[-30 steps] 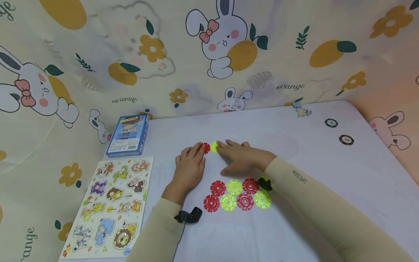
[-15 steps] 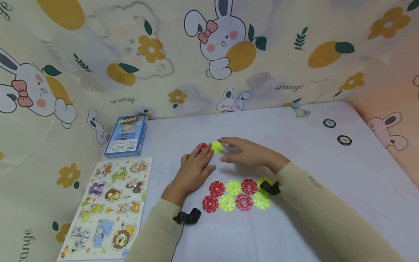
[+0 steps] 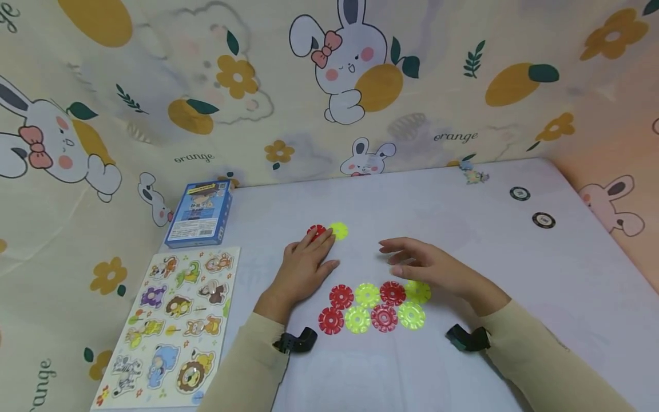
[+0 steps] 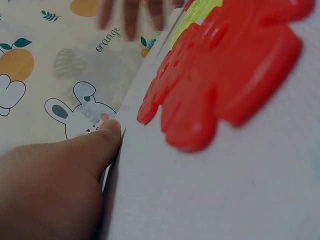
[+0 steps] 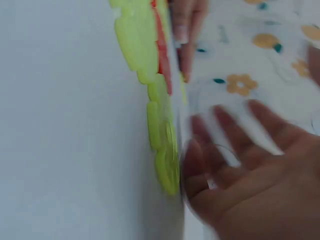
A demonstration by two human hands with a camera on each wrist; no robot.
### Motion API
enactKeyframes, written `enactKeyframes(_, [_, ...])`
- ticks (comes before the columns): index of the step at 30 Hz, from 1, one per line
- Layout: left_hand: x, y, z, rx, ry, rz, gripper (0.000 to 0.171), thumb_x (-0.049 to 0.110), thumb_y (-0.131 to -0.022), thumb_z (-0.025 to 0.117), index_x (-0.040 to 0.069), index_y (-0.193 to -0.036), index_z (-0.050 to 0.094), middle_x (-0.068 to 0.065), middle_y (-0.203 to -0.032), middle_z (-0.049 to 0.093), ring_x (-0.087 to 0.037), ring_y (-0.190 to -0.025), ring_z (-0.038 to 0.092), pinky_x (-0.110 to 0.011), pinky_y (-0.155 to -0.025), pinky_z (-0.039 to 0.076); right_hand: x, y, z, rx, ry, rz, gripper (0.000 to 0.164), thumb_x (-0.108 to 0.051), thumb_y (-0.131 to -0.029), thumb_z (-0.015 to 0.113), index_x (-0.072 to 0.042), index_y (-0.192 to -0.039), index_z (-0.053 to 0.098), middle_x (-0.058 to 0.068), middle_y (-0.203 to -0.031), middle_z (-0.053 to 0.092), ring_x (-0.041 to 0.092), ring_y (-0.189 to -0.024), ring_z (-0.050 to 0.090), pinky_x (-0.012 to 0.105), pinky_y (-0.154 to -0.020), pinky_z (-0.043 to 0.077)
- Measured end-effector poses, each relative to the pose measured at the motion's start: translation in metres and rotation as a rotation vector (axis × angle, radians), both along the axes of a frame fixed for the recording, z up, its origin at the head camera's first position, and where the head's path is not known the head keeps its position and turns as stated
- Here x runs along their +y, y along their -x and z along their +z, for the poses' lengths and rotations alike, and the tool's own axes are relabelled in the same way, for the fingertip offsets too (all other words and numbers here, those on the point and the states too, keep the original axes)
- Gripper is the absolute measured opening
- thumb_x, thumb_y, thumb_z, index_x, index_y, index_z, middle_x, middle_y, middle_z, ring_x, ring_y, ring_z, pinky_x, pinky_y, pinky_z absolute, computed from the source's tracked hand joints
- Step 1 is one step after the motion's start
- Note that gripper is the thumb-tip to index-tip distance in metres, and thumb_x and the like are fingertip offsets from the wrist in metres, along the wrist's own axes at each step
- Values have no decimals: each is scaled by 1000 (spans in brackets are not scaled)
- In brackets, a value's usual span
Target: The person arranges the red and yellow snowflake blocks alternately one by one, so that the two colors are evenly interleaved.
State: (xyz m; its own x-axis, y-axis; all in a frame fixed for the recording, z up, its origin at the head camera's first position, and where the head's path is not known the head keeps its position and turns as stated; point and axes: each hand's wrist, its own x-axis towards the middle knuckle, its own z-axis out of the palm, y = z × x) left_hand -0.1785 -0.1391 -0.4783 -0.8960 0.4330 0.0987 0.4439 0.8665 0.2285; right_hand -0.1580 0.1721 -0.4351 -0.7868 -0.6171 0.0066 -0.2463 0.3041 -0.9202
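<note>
In the head view my left hand [image 3: 302, 270] lies palm down, its extended fingertips touching a red notched plastic disc [image 3: 312, 230] and the edge of a yellow-green one [image 3: 340, 230]. Part of the red disc is hidden under the fingers. My right hand [image 3: 437, 270] hovers above the table with loosely bent fingers and holds nothing. Below it lie two rows of alternating discs, among them a red disc [image 3: 342, 296] and a yellow-green disc [image 3: 412, 315]. Close up, the left wrist view has a red disc [image 4: 235, 65]; the right wrist view has a yellow-green disc [image 5: 135, 45].
A board of animal pictures [image 3: 170, 329] lies at the left, with a blue box [image 3: 199, 214] behind it. Two black round chips, one nearer [image 3: 543, 220] and one farther [image 3: 520, 193], lie at the far right. A small pale figure [image 3: 477, 177] is near the back edge.
My right hand has left the yellow-green disc and moved right and toward me, now near the rows. The left hand has shifted slightly right, its fingers reaching the yellow-green disc's edge.
</note>
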Motion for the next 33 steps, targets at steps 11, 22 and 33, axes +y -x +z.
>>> enactKeyframes(11, [-2, 1, 0, 2, -17, -3, 65, 56, -95, 42, 26, -151, 31, 10, -155, 23, -20, -144, 10, -53, -106, 20, 1, -18, -14, 127, -289, -41, 38, -37, -77, 80, -24, -109, 65, -7, -110, 51, 16, -104, 44, 35, -86, 45])
enactKeyframes(22, [2, 1, 2, -2, -5, 1, 65, 55, -95, 45, 25, -151, 31, 9, -155, 24, -21, -144, 10, -53, -107, 19, -3, -12, -6, -32, -223, -181, 15, -27, -87, 73, -25, -97, 61, 0, -88, 61, 23, -85, 56, 31, -68, 52])
enactKeyframes(33, [1, -1, 2, -12, -10, 14, 64, 55, -95, 45, 26, -151, 31, 10, -155, 24, -21, -144, 11, -53, -107, 19, -14, 40, -15, -220, -56, -385, 24, -19, -93, 65, -10, -114, 57, 13, -101, 60, 29, -82, 63, 33, -72, 55])
